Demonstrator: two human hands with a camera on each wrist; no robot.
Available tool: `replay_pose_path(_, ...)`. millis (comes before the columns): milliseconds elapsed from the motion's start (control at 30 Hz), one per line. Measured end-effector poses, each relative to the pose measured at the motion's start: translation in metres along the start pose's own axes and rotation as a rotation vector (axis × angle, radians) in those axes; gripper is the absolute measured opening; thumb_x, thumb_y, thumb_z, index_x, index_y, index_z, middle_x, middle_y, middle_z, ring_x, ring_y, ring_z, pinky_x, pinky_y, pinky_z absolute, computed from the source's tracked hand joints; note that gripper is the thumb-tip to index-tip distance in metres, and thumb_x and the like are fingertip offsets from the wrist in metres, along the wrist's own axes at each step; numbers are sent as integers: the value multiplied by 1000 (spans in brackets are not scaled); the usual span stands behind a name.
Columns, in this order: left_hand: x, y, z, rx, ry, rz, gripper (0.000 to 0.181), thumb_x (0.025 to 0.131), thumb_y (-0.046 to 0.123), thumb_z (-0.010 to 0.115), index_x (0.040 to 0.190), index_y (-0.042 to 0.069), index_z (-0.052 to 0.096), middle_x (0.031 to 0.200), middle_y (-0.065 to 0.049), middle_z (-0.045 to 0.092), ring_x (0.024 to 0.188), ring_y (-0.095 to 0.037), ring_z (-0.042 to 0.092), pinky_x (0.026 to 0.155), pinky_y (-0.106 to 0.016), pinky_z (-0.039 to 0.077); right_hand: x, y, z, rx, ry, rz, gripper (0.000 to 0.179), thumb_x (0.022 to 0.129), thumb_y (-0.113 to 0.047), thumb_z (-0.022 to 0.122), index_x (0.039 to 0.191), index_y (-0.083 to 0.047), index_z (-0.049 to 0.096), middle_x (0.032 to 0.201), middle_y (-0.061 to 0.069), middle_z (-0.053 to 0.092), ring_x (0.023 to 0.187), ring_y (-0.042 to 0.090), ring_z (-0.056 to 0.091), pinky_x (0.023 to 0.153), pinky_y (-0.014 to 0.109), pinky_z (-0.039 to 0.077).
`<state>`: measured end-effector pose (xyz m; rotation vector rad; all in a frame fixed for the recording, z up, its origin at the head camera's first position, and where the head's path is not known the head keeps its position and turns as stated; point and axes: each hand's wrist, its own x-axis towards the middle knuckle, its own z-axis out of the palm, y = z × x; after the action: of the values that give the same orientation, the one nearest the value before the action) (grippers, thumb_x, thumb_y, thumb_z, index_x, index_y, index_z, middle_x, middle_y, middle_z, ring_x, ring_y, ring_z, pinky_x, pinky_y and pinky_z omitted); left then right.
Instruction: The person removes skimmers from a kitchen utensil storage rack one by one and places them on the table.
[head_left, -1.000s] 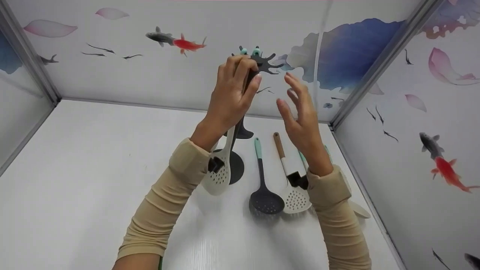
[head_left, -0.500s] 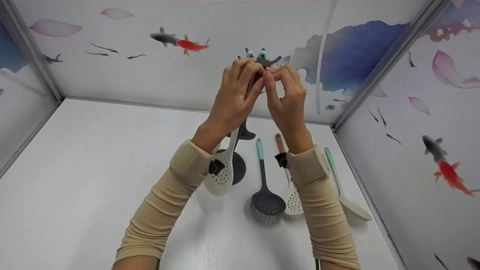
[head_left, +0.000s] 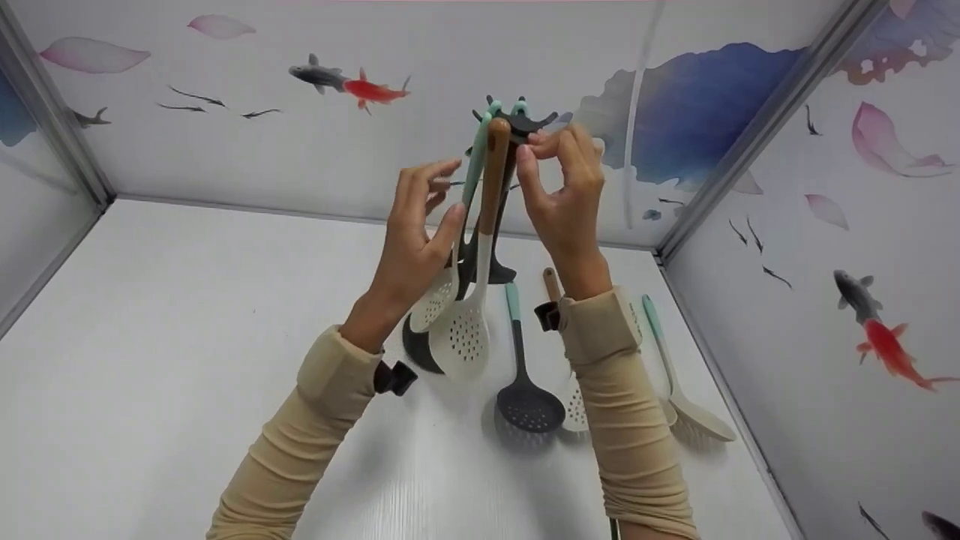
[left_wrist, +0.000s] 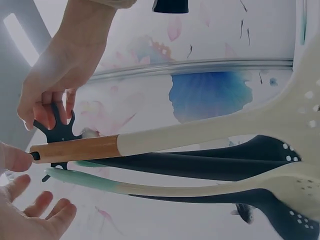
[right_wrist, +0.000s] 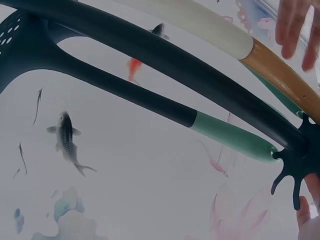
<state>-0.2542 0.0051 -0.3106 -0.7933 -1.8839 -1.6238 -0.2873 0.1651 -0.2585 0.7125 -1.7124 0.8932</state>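
Rack [head_left: 525,126] — right hand [head_left: 568,196] pinching it, left hand [head_left: 412,232] spread — white skimmer [head_left: 461,337] hanging between.

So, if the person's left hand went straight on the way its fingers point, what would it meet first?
Most likely the slim mint-green handle of a white perforated utensil, just past the left hand, with a smooth brown handle beside it; exact depth is hard to judge.
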Motion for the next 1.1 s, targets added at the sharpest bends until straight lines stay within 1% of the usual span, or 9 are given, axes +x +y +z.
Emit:
replay_pose_path(67, -14, -4, 1, -44, -8, -82, 37, 93, 8, 50, 129, 2, 43, 124, -12, 46, 112, -17, 50, 99, -28, 42, -1, 0, 4, 4, 18, -1, 10, 83, -6, 57, 79, 3, 58, 82, 16, 57, 91, 24, 58, 86, 32, 35)
replay_pose_path(133, -27, -9, 5, -66, -41, -156, 36, 93, 8, 51, 127, 1, 43, 120, -13, 48, 109, -19, 53, 96, -28, 45, -2, 1, 8, 12, 43, -12, 9, 83, -6, 57, 79, 3, 58, 83, 16, 57, 90, 23, 57, 86, 32, 34)
replay_pose_path(267, -46, -22, 14, -62, -93, -242, 40, 92, 9, 55, 128, -3, 40, 120, -16, 47, 108, -24, 55, 96, -34, 46, -4, 4, 15, 28, 106, -51, 7, 81, -3, 57, 79, 3, 59, 83, 16, 58, 86, 25, 55, 86, 33, 36)
replay_pose_path(400, -55, -35, 23, 48, -108, -299, 44, 91, 13, 58, 127, -1, 39, 119, -13, 48, 106, -22, 58, 96, -37, 46, -8, 7, 18, 36, 150, -62, 5, 81, -1, 57, 80, 3, 59, 83, 16, 58, 86, 24, 55, 87, 33, 37)
replay_pose_path(500, -57, -42, 27, 159, -110, -334, 37, 90, 14, 60, 121, 2, 45, 114, -10, 52, 102, -18, 59, 93, -34, 47, -10, 8, 19, 50, 155, -53, 5, 81, 0, 56, 80, 4, 59, 83, 17, 57, 87, 26, 55, 88, 33, 36)
replay_pose_path(600, -58, -47, 28, 213, -103, -355, 25, 89, 14, 61, 110, 4, 51, 106, -7, 55, 96, -16, 59, 88, -31, 49, -10, 8, 19, 63, 153, -42, 5, 80, 1, 55, 79, 4, 58, 83, 18, 57, 88, 27, 55, 90, 32, 36)
replay_pose_path(667, -60, -49, 29, 200, -96, -363, 22, 88, 13, 62, 106, 4, 52, 103, -8, 56, 94, -16, 59, 86, -30, 50, -10, 8, 20, 69, 152, -40, 5, 80, 1, 55, 79, 4, 58, 84, 18, 57, 88, 28, 55, 90, 32, 37)
replay_pose_path(833, -63, -54, 32, 142, -107, -366, 27, 87, 12, 63, 108, 3, 49, 102, -10, 56, 94, -17, 59, 84, -28, 52, -9, 7, 20, 67, 154, -40, 5, 80, 0, 55, 80, 4, 58, 84, 18, 58, 88, 28, 54, 89, 33, 38)
replay_pose_path(1100, -66, -58, 35, 172, -78, -352, 21, 88, 11, 62, 105, 5, 52, 98, -6, 59, 90, -14, 60, 80, -27, 52, -8, 7, 22, 71, 157, -43, 6, 80, 0, 55, 80, 4, 58, 85, 18, 58, 87, 28, 55, 89, 33, 38)
